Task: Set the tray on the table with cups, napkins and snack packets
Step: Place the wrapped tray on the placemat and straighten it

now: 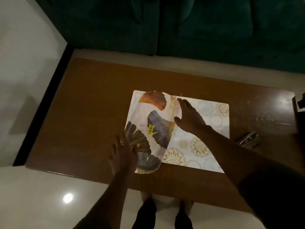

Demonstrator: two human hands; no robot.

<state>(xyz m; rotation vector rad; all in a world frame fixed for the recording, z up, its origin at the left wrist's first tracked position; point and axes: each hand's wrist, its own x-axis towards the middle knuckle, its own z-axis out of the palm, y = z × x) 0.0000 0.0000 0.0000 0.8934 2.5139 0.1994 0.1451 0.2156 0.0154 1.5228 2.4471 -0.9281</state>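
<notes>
White and glossy, the oblong tray with its rust, grey and gold fan-leaf print sits on the left end of a pale rectangular placemat patterned with gold rosettes, its near end hanging past the mat's front edge onto the brown wooden table. A yellow price sticker shows near the tray's middle. The left hand is against the tray's near-left rim, fingers spread along the edge; whether they curl under it I cannot tell. The right hand meets the tray's far-right rim, open and flat, thumb at the edge, fingers extended toward the far side rather than closed around anything. Right of the placemat, near the table's right end, lies a small dark shiny object, too blurred to name. Beyond the table stands a dark green sofa; below the table's near edge, the person's feet stand on pale glossy floor.
</notes>
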